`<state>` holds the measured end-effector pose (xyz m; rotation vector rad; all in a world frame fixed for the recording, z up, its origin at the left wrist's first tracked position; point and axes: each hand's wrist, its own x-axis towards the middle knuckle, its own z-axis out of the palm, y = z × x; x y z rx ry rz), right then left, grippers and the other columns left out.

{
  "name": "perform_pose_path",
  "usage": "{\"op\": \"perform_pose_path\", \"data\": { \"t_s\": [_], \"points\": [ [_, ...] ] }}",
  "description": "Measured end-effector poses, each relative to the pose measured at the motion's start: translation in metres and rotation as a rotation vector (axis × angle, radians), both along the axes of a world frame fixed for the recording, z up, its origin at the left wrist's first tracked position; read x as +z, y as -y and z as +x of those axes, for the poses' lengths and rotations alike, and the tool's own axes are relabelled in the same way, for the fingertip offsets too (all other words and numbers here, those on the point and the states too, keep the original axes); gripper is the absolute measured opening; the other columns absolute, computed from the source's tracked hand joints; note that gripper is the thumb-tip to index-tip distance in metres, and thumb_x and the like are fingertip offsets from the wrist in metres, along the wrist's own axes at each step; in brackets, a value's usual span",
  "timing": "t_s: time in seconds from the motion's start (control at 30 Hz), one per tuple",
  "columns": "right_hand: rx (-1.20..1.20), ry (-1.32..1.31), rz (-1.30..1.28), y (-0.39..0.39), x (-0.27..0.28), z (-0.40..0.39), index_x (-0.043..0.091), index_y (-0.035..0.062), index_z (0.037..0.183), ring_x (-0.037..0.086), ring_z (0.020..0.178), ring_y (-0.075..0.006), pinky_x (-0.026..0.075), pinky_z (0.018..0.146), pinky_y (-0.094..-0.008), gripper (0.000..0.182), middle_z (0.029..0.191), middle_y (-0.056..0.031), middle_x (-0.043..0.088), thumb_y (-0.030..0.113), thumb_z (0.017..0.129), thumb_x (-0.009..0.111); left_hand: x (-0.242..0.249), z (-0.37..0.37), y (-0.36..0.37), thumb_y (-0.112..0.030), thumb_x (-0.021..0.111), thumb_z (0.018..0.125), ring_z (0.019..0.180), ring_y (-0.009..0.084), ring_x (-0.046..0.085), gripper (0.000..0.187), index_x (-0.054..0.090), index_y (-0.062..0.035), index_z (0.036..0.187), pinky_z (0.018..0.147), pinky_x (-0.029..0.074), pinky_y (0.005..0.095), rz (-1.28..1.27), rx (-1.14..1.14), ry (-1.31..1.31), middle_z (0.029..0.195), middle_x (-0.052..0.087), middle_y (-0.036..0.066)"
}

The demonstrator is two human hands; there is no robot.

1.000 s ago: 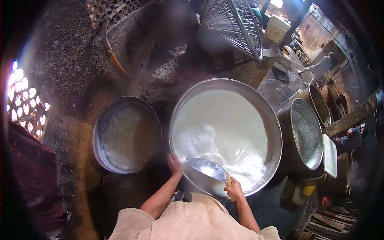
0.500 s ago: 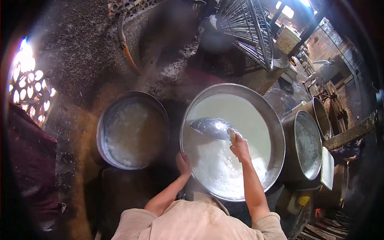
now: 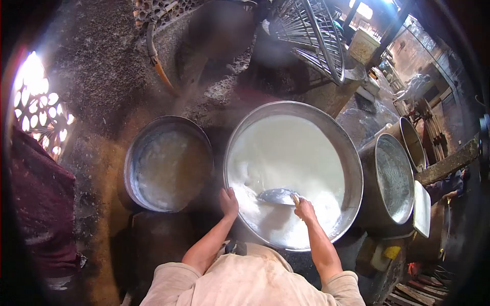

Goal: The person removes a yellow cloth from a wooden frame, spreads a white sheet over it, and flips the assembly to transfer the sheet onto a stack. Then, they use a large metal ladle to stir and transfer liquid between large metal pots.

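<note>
A wide metal pot (image 3: 352, 168) stands before me, filled with white milky liquid (image 3: 286, 148) that is foamy along its near side. My right hand (image 3: 305, 208) is closed around the short handle of a large metal ladle (image 3: 278, 195). The ladle's bowl sits low over the near part of the liquid, partly dipped as far as I can see. At the pot's left side, my left hand (image 3: 229, 202) grips the rim, its fingertips partly hidden by the edge.
To the left sits a second metal pot (image 3: 133, 186) with cloudy liquid. On the right stand a tall metal container (image 3: 377, 178), another vessel (image 3: 403, 133) and a white board (image 3: 422, 209). Farther back are a round metal rack (image 3: 311, 35) and a person (image 3: 416, 86). Firewood (image 3: 418, 293) lies lower right.
My right hand has brought the ladle down and toward me, from above the middle of the pot to the near foamy side. My left hand stays at the rim.
</note>
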<state>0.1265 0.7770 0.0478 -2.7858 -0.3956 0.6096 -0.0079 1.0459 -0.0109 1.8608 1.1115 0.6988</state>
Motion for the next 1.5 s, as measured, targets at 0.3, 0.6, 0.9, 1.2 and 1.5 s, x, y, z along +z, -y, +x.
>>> {"op": "perform_pose_path", "data": {
  "t_s": [0.3,0.6,0.9,1.2,1.5],
  "points": [
    [-0.053,-0.007,-0.019,0.103,-0.009,-0.050,0.057,-0.0007,0.103,0.065,0.066,-0.0326,0.053,0.059,-0.0411,0.036,0.080,-0.0209,0.064,0.006,0.068,0.052,-0.010,-0.002,-0.007,-0.029,0.042,0.092,0.094,0.0430,0.051,0.038,0.051,0.0077,0.096,0.082,0.038,0.0476,0.018,-0.043,-0.027,0.096,0.054,0.028],
    [-0.003,0.046,-0.026,0.202,0.086,-0.050,0.058,0.0046,0.110,0.065,0.070,-0.0295,0.051,0.059,-0.0396,0.047,0.085,-0.0212,0.064,0.005,0.063,0.059,-0.008,0.000,-0.009,-0.030,0.043,0.093,0.087,0.0444,0.053,0.038,0.052,0.0062,0.091,0.076,0.040,0.0476,0.072,-0.008,-0.046,0.089,0.056,0.027],
    [-0.307,-0.042,0.272,0.208,0.180,0.009,0.058,0.0048,0.113,0.059,0.053,-0.0202,0.049,0.048,-0.0316,0.056,0.065,-0.0114,0.061,-0.002,0.058,0.061,-0.012,0.000,-0.015,-0.033,0.043,0.092,0.090,0.0452,0.053,0.042,0.053,0.0074,0.095,0.077,0.041,0.0488,0.089,-0.006,-0.122,0.093,0.056,0.030],
    [-0.480,0.100,0.379,0.169,0.036,0.073,0.057,0.0048,0.098,0.059,0.047,-0.0209,0.050,0.041,-0.0346,0.035,0.061,-0.0129,0.059,0.006,0.063,0.056,-0.015,0.001,-0.014,-0.032,0.043,0.092,0.089,0.0451,0.053,0.039,0.053,0.0059,0.091,0.077,0.040,0.0484,0.139,0.000,-0.080,0.090,0.056,0.029],
    [-0.462,-0.132,0.438,0.118,-0.008,0.004,0.057,0.0037,0.107,0.055,0.047,-0.0166,0.048,0.040,-0.0314,0.046,0.064,-0.0086,0.058,0.001,0.061,0.059,-0.007,0.000,-0.008,-0.032,0.042,0.092,0.087,0.0451,0.052,0.039,0.052,0.0056,0.089,0.076,0.040,0.0492,0.079,-0.010,-0.057,0.088,0.055,0.029]
  ]
}}
